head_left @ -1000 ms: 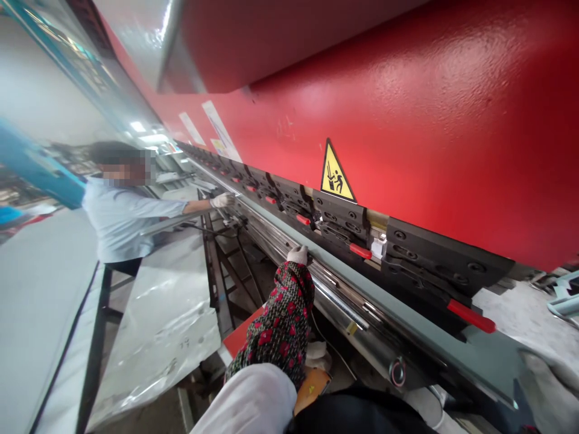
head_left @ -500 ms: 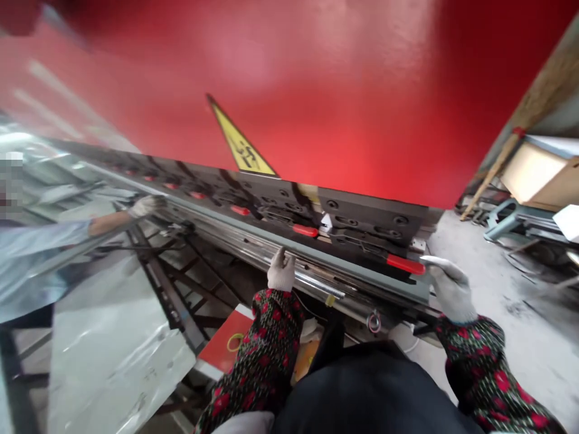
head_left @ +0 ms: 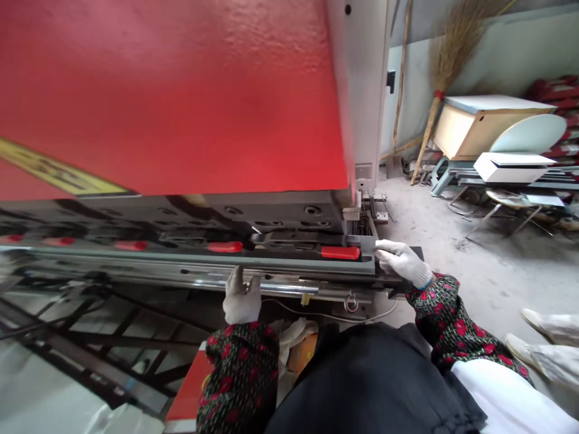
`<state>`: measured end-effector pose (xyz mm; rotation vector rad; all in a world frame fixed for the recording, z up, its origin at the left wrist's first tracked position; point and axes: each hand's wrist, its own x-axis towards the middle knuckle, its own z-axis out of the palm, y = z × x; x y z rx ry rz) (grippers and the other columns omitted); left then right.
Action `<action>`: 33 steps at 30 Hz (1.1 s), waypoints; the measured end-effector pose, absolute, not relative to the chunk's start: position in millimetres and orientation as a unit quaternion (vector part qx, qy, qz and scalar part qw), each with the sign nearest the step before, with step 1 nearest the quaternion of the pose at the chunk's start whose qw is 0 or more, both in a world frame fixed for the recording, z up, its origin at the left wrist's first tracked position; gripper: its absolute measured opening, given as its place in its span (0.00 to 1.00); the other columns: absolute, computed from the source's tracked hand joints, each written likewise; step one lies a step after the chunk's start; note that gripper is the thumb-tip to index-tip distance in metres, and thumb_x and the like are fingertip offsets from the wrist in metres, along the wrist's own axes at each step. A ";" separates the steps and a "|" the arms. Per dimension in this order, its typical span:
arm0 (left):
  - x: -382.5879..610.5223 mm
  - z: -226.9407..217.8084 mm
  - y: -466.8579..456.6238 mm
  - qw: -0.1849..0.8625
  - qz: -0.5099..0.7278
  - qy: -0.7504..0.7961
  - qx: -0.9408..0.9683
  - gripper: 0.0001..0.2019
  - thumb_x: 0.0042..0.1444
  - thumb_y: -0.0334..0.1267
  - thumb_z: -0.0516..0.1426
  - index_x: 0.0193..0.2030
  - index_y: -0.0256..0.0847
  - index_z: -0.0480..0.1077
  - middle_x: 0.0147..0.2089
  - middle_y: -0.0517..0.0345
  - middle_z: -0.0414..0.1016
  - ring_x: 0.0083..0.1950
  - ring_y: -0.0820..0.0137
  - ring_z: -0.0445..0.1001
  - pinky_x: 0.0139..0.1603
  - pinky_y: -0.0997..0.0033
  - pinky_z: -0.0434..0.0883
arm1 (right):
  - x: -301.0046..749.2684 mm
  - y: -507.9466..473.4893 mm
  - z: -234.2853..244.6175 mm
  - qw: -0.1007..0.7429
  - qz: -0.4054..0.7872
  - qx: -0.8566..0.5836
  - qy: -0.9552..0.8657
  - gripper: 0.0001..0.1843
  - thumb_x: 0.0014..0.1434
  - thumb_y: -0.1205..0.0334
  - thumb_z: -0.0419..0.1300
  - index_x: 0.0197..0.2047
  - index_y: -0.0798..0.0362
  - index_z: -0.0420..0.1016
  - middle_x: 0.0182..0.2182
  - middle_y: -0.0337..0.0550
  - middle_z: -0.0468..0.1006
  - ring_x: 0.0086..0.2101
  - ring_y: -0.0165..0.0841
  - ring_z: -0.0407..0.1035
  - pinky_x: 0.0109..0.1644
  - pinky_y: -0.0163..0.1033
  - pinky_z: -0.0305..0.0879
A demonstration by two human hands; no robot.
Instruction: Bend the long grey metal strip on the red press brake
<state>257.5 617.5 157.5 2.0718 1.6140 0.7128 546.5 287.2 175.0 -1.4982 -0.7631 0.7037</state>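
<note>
Gloved hands sit well apart, the left hand (head_left: 242, 296) and right hand (head_left: 401, 262) against a long grey metal strip (head_left: 194, 263) on the press brake (head_left: 172, 96), neither clearly gripping, seemingly spaced to keep it straight.

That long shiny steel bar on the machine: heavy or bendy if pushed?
The polished steel bar probably feels heavy and stiff: it looks solid, running along the press brake. Its smooth shine suggests the left glove could slip.

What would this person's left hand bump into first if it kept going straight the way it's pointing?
The left hand would probably meet the shiny metal rail along the press brake first, though depth is hard to judge here.
</note>
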 end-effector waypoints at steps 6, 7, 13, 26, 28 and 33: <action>266.2 158.0 582.9 0.169 0.284 0.501 0.800 0.28 0.61 0.50 0.59 0.68 0.54 0.69 0.69 0.60 0.67 0.59 0.56 0.75 0.67 0.59 0.68 | 553.7 296.9 156.6 0.596 0.249 -0.647 -0.406 0.21 0.63 0.54 0.59 0.52 0.59 0.82 0.39 0.47 0.81 0.39 0.34 0.74 0.47 0.40 0.74; 267.7 156.4 578.3 0.165 0.278 0.493 0.808 0.27 0.61 0.51 0.59 0.68 0.54 0.69 0.70 0.61 0.65 0.60 0.56 0.74 0.67 0.59 0.68 | 554.1 302.3 156.1 0.597 0.239 -0.638 -0.424 0.20 0.63 0.55 0.59 0.51 0.58 0.82 0.41 0.47 0.81 0.42 0.36 0.74 0.52 0.43 0.73; 271.2 146.5 563.6 0.152 0.225 0.523 0.808 0.32 0.61 0.53 0.59 0.72 0.54 0.63 0.75 0.58 0.56 0.60 0.53 0.74 0.62 0.60 0.72 | 552.6 328.3 145.5 0.616 0.225 -0.595 -0.465 0.19 0.64 0.59 0.56 0.51 0.56 0.82 0.45 0.47 0.81 0.46 0.38 0.75 0.58 0.45 0.72; 280.6 150.4 553.5 0.125 0.161 0.516 0.832 0.35 0.61 0.51 0.58 0.74 0.48 0.60 0.76 0.57 0.55 0.62 0.50 0.72 0.61 0.59 0.72 | 565.5 342.0 150.5 0.646 0.392 -0.542 -0.368 0.23 0.54 0.52 0.66 0.48 0.61 0.81 0.40 0.47 0.80 0.38 0.32 0.72 0.45 0.38 0.72; 281.6 151.5 550.0 0.119 0.152 0.523 0.830 0.34 0.62 0.52 0.57 0.73 0.47 0.61 0.75 0.57 0.55 0.63 0.51 0.72 0.61 0.60 0.72 | 566.1 345.8 150.6 0.658 0.398 -0.517 -0.377 0.22 0.52 0.54 0.67 0.46 0.61 0.82 0.40 0.46 0.81 0.39 0.32 0.73 0.47 0.39 0.71; 284.9 153.8 539.7 0.092 0.152 0.523 0.834 0.31 0.63 0.51 0.57 0.71 0.45 0.64 0.75 0.55 0.57 0.63 0.53 0.72 0.60 0.61 0.73 | 570.1 347.9 154.5 0.649 0.437 -0.469 -0.410 0.18 0.53 0.58 0.68 0.45 0.59 0.82 0.43 0.45 0.82 0.44 0.33 0.74 0.53 0.39 0.69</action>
